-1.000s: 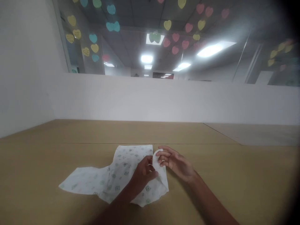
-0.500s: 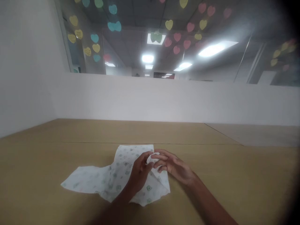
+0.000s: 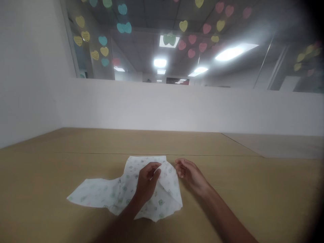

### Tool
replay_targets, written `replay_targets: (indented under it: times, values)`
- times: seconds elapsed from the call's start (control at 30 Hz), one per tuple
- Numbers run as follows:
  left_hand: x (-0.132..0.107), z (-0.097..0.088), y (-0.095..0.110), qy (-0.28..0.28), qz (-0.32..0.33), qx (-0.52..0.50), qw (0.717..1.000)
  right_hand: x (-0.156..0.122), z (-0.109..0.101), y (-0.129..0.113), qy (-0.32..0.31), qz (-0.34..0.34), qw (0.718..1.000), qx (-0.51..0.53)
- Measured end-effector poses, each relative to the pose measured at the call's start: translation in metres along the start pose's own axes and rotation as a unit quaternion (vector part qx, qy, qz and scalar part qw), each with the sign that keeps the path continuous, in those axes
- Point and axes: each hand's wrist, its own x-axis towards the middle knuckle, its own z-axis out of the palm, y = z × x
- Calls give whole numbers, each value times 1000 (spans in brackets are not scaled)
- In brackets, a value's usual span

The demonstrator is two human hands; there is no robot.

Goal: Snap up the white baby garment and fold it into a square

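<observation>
Tan tabletop stretches away to a white partition wall, above which paper hearts in yellow, blue, pink and green — some thirty, too many for an exact count — are stuck to glass. One thin white cloth, printed with small green motifs, is laid near the near edge of the table, with a long tail spread out to the left and a doubled flap formed at the right. Two hands are seen. The left hand is closed over the upper edge of that flap, so that the fabric appears to be kept raised off the layer beneath; the exact pinch is hidden by the fingers. The right hand is held loosely open just beside the right edge of the cloth, with nothing gripped — that side seems to be left free
</observation>
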Motion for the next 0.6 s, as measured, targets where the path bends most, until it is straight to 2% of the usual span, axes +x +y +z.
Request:
replay_targets:
  times: [0.07, 0.17, 0.6]
  values:
    - [2, -2, 2, 4, -1, -2, 1000, 4, -4, 4, 39, 5, 999, -23]
    - [5, -6, 3, 15, 1, -6, 1000, 7, -9, 9, 61, 12, 997, -53]
    - [12, -15, 6, 64, -1, -24, 998, 1, -2, 0, 44, 24, 993, -109]
